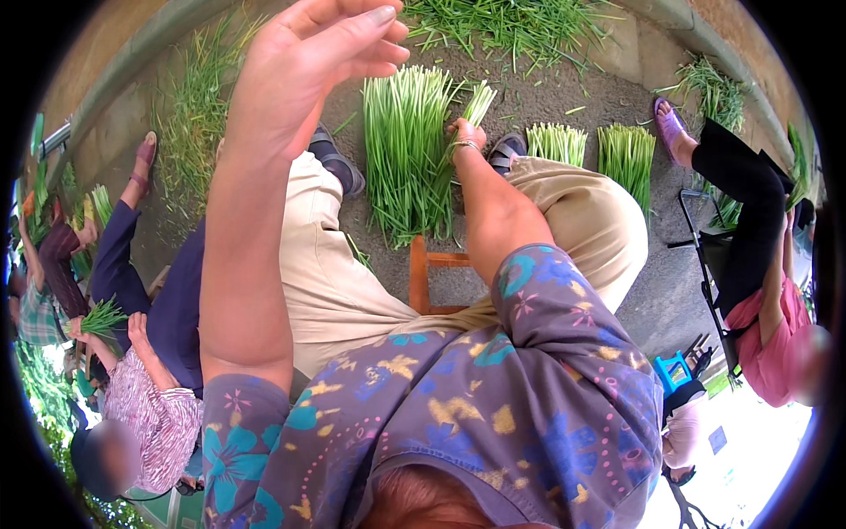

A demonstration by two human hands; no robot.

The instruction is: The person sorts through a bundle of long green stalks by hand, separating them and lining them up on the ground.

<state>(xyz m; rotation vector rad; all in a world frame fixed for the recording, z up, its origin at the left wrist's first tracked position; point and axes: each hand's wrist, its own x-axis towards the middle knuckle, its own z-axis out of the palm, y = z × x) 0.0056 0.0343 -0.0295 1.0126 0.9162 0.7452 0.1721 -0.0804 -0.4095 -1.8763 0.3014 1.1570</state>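
My left hand (322,66) is raised high at the top of the head view, close to the camera. Its fingers are loosely bent and apart, and nothing shows in them. Down between my feet, my right hand (467,134) is closed round a small bunch of chives (478,104), pale cut ends pointing away from me. Just left of it lies a big heap of chives (405,150), laid side by side with pale ends at the far side. The green ends of the held bunch hang against the heap.
A wooden stool (419,273) shows between my knees. Two bundles of chives (557,144) (626,163) stand beyond my right knee. Loose green trimmings (511,26) litter the ground ahead and at left (198,115). Other people sit on both sides, one holding greens (104,317).
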